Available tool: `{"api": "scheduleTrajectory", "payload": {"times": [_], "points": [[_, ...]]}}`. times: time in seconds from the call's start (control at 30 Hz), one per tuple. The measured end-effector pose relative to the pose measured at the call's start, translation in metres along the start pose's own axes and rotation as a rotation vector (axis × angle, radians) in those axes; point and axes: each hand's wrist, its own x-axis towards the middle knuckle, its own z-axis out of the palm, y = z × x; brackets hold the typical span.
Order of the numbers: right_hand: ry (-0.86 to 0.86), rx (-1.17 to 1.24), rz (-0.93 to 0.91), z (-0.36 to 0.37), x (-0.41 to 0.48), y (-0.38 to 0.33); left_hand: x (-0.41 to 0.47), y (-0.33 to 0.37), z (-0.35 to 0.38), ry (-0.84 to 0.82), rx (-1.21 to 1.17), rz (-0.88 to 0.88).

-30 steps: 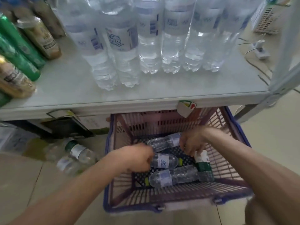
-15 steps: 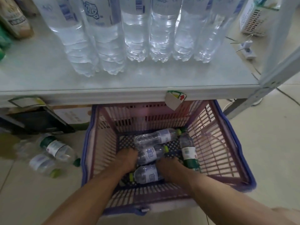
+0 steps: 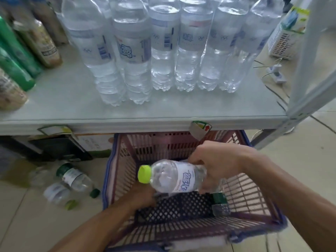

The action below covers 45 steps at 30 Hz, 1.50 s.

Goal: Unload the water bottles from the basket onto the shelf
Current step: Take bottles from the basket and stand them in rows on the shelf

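Unloading is mid-cycle. The shelf (image 3: 54, 106) carries six large water bottles (image 3: 163, 51) in its front row, with bare surface before them. Below it sits the basket (image 3: 109, 171), holding one green-labelled bottle (image 3: 219, 199) at the right. Two more bottles (image 3: 72, 179) lie on the floor. The right hand (image 3: 218, 160) wraps one small water bottle (image 3: 172, 177) above the basket, lime cap leftward. The left hand (image 3: 143, 196) reaches beneath it; its grip cannot be determined. Next move, by judgement: raise and stand the bottle upright on the shelf.
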Motion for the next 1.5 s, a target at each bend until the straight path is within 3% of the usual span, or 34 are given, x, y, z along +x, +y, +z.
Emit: {"api": "scheduleTrajectory", "payload": {"times": [0.07, 0.2, 0.47, 0.7, 0.97, 1.23, 1.4, 1.5], "points": [[0.069, 0.184, -0.1, -0.024, -0.023, -0.002, -0.004, 0.006, -0.022, -0.037, -0.21, 0.012], [0.196, 0.445, -0.24, -0.061, -0.05, -0.003, -0.025, 0.011, -0.086, -0.184, -0.268, 0.083], [0.542, 0.488, -0.301, -0.097, -0.058, -0.001, -0.096, -0.004, -0.209, -0.201, -0.445, 0.261], [0.784, 0.619, -0.295, -0.109, -0.066, 0.008, -0.12, -0.024, -0.242, -0.2, -0.594, 0.352], [0.997, 0.652, -0.169, -0.105, -0.058, 0.027, -0.112, -0.02, -0.254, 0.123, -1.033, 0.464], [1.046, 0.765, -0.062, -0.092, -0.021, 0.038, -0.061, 0.057, -0.272, 0.812, -1.036, 0.303], [1.084, 0.794, -0.013, -0.084, -0.007, 0.04, -0.026, 0.062, -0.267, 0.917, -0.994, 0.083], [1.078, 0.741, 0.026, -0.082, -0.004, 0.041, -0.018, 0.065, -0.261, 0.931, -0.971, 0.035]]}}
